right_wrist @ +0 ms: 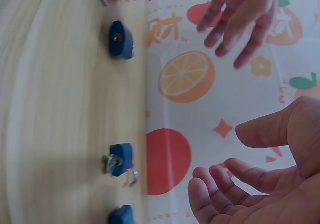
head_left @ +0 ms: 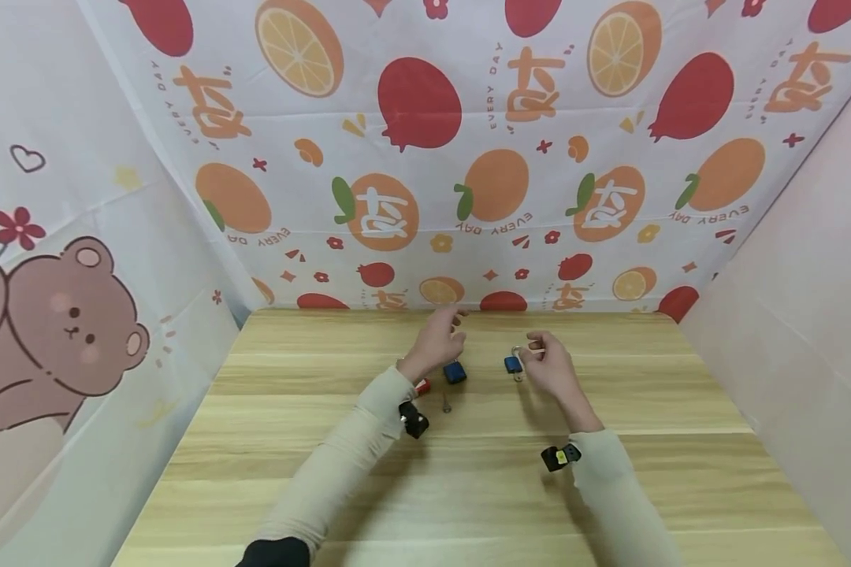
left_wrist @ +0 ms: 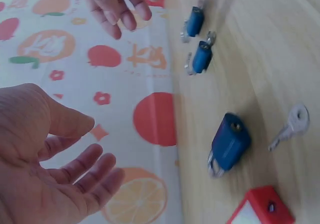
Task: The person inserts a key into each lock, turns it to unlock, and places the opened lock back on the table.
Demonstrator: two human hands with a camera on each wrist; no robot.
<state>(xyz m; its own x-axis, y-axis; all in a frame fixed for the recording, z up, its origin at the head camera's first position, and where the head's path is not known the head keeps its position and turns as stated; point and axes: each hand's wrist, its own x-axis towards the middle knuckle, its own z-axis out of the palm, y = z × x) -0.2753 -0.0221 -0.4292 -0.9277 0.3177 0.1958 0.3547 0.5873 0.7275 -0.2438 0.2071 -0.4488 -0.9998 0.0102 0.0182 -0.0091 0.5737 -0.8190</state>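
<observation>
My left hand (head_left: 436, 344) hovers near the back of the table with its fingers loosely bent and nothing in them. Just in front of it lies a larger blue padlock (left_wrist: 231, 141), with a loose key (left_wrist: 292, 126) and a red padlock (left_wrist: 265, 207) nearby. My right hand (head_left: 551, 368), also holding nothing, hangs relaxed beside a small blue padlock (right_wrist: 121, 159). That padlock has a key in its keyhole and its shackle swung out. A second small blue padlock (left_wrist: 195, 22) lies beside it, hidden behind my right hand in the head view.
The wooden table (head_left: 291, 441) ends at the back against a fruit-printed cloth (head_left: 425, 197). A cloth with a bear (head_left: 78, 315) hangs on the left, and a pale plain one (head_left: 815, 339) on the right. Small black cameras sit on both wrists.
</observation>
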